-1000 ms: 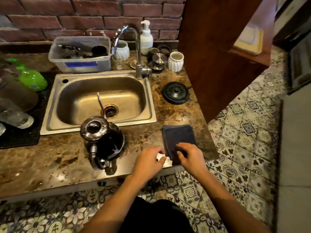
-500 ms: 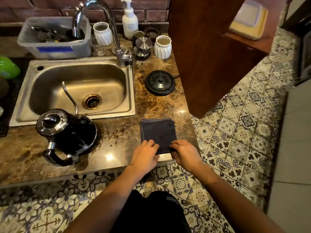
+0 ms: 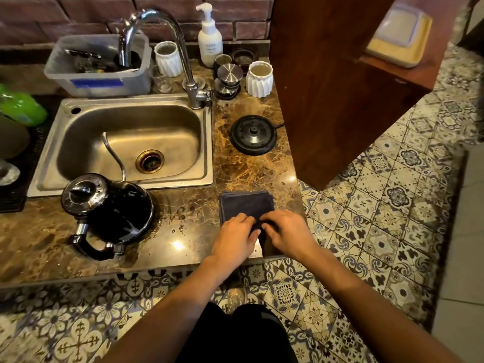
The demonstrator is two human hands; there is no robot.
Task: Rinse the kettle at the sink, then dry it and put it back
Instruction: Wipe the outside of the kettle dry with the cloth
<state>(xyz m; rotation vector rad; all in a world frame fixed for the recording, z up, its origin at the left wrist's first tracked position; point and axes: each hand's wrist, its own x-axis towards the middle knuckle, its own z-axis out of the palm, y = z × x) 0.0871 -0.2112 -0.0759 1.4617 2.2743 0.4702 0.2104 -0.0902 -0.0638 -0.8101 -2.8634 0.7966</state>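
A black gooseneck kettle (image 3: 112,213), wet with droplets, stands on the marble counter (image 3: 183,239) in front of the steel sink (image 3: 125,142), its thin spout arching over the basin. Its round black base (image 3: 253,134) sits on the counter to the right of the sink. A folded dark cloth (image 3: 245,204) lies near the counter's front right corner. My left hand (image 3: 234,237) and my right hand (image 3: 286,233) rest side by side on the cloth's near edge, fingers pinching the fabric.
A chrome faucet (image 3: 183,56) rises behind the sink. A plastic bin (image 3: 97,66), white cups (image 3: 259,78), metal lids and a soap pump (image 3: 209,38) line the back. A wooden cabinet (image 3: 327,87) stands to the right. A green bottle (image 3: 22,108) lies at left.
My view has shifted right and down. Both hands have drawn together on the cloth's near edge. The kettle has stayed put.
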